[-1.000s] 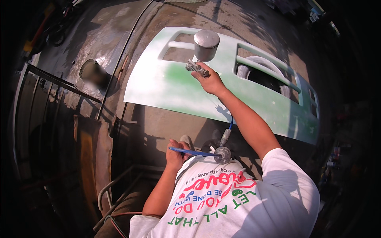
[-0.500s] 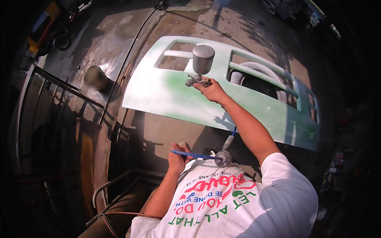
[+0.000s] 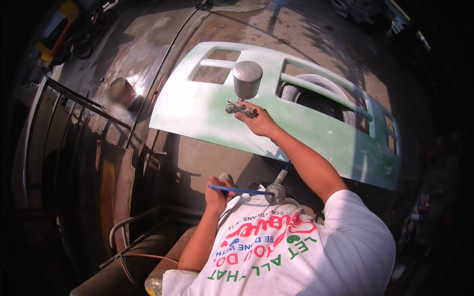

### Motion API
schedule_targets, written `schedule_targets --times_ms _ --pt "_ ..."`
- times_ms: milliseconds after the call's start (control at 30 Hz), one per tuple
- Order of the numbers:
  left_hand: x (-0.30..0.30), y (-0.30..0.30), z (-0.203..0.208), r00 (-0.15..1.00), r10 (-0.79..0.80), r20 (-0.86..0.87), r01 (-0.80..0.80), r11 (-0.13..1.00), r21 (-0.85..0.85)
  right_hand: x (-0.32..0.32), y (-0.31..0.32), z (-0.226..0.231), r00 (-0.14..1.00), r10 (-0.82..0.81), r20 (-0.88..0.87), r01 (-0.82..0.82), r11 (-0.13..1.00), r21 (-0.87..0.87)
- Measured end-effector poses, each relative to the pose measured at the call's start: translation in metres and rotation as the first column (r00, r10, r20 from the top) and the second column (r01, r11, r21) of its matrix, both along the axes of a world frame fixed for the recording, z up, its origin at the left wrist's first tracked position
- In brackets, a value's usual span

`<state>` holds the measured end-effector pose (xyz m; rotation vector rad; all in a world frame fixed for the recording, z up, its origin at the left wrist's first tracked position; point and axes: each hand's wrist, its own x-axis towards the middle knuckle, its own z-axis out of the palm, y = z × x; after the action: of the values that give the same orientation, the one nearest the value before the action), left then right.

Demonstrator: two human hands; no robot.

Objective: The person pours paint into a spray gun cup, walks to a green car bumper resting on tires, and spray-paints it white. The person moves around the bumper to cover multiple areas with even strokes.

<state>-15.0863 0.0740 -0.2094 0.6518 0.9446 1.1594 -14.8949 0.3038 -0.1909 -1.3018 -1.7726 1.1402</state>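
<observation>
My right hand [image 3: 256, 120] is closed round a metal spray gun [image 3: 240, 108] with a silver cup [image 3: 247, 79] on top. The gun is held over a large vehicle front panel [image 3: 182, 111], coated white with green patches showing through. Nearer my body, my left hand [image 3: 216, 196] is closed on a blue hose [image 3: 237, 190]. That hose runs to a round, dusty metal fitting [image 3: 275, 193] in front of my shirt. From the fitting, more blue hose goes up behind my right forearm.
A tire [image 3: 348, 96] shows through the panel's opening. Left of it stand a metal-barred frame [image 3: 81, 101] and a rusty sheet [image 3: 116, 182]. A bucket-like container [image 3: 121, 92] sits on the wet floor. Thick pipes [image 3: 111, 269] lie at lower left, a motorbike [image 3: 81, 44] farther back.
My right hand has moved the spray gun a little left and nearer to me. Green beside the gun looks paler. My left hand still grips the hose.
</observation>
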Motion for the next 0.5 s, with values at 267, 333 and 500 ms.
schedule_targets --times_ms 267,333,500 --pt "0.021 -0.006 0.011 0.999 0.03 -0.024 -0.03 1.0 -0.006 0.038 -0.005 0.031 0.986 0.054 0.16 -0.007 0.96 -0.281" --pt "0.023 -0.008 0.008 1.0 0.016 -0.012 -0.016 1.0 0.002 0.049 0.013 0.021 0.983 -0.027 0.182 0.066 0.976 -0.209" --pt "0.028 -0.011 0.004 1.0 0.008 0.0 -0.008 1.0 0.028 0.063 0.042 0.021 0.97 -0.211 0.117 0.211 0.977 0.013"
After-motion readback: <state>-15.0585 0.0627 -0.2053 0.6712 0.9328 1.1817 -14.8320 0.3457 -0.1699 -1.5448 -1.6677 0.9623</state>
